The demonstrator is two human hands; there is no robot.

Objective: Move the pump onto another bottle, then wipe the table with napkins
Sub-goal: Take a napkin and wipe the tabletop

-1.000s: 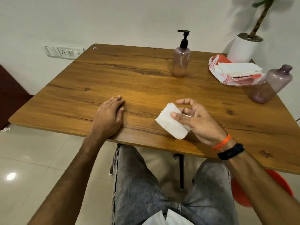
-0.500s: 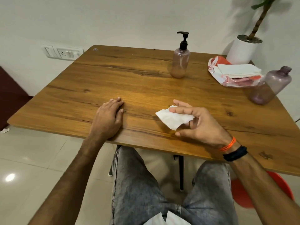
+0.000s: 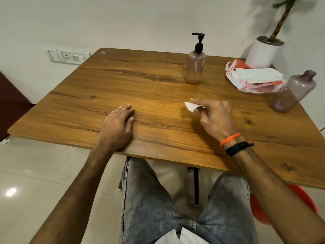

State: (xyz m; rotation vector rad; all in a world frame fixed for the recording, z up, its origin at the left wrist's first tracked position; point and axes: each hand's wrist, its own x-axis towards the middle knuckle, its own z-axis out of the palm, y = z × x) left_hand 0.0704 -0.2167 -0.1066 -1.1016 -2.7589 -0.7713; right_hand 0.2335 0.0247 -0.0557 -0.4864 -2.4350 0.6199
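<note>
Two bottles (image 3: 195, 67) stand on your wooden table (image 3: 123, 81): one toward the far edge with the black pump (image 3: 198, 41) fitted, one bare-necked at the right edge (image 3: 292, 92). One opened napkin pack (image 3: 253, 77) lies between them (stack showing on top). Your right hand (image 3: 215, 118) pinches one crumpled napkin (image 3: 191, 106) in its fingers, low over the table's middle. Your left hand (image 3: 117, 128) lies flat, fingers together, holding nothing.

Home room: wooden table (image 3: 158, 88), potted plant (image 3: 265, 50), tiled floor (image 3: 35, 173).
</note>
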